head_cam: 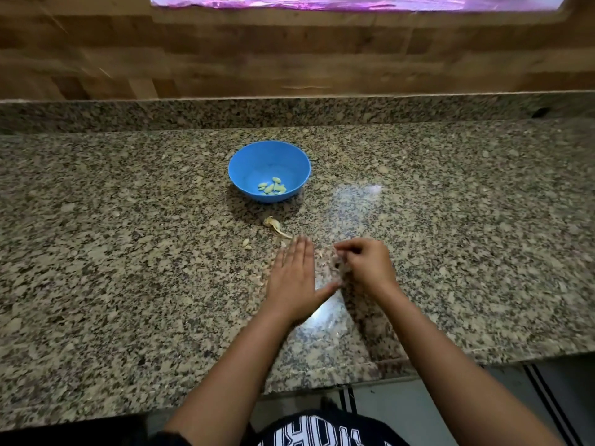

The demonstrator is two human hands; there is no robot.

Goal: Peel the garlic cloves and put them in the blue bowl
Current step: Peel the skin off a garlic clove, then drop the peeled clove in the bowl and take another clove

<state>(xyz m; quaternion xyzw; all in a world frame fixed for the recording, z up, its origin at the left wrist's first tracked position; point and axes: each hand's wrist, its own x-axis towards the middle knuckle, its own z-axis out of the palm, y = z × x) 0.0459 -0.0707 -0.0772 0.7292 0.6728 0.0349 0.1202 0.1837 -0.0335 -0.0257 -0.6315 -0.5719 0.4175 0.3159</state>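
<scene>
Left hand (294,278) flat, palm down, fingers straight and held together, thumb out to the right; it lies on or just above the table (128,252), and contact is hard to judge. Right hand (367,267) just beside it, fingers curled in, fingertips pinching a greyish bit (337,263) that is too blurred to tell as clove or skin. The left thumb reaches toward the heel of the right hand; the two are near, and I cannot tell whether they touch. Both forearms bare, coming in from the near edge. Pale flecks of skin lie scattered on the speckled granite between and under the hands, hard to pick out against the stone. Just past the left fingertips, a dry garlic stalk (276,226) with papery skin lies on its side. Left of that, two small loose pieces (246,243) close together, apart from the hand. Farther back, in line with the left hand, the blue bowl (257,159) stands upright on the table, well apart from both hands. Inside, at the bottom toward the near side, a small heap of peeled cloves (272,187), touching one another. Bright glare on the stone right of the bowl and again below the hands. Behind the table, a raised granite lip, then a wooden wall (289,59). At the bottom edge, a dark shirt (322,436) with white lettering.
</scene>
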